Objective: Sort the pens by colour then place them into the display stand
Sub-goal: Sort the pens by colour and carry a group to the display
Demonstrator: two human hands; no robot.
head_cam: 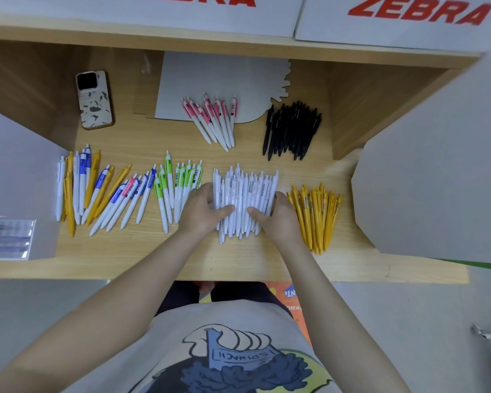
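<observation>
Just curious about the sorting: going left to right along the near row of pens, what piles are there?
Mixed unsorted pens → green pens → left hand → white pens → right hand → yellow pens.

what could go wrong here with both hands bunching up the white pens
1. The left hand and right hand only squeeze the white pens from the sides, so if lifted the middle pens may slip out and scatter.
2. The green pens and yellow pens lie right beside the hands, so a stray one might get swept into the white bunch.
3. The mixed pile on the left remains unsorted, so colours could get muddled.
</observation>
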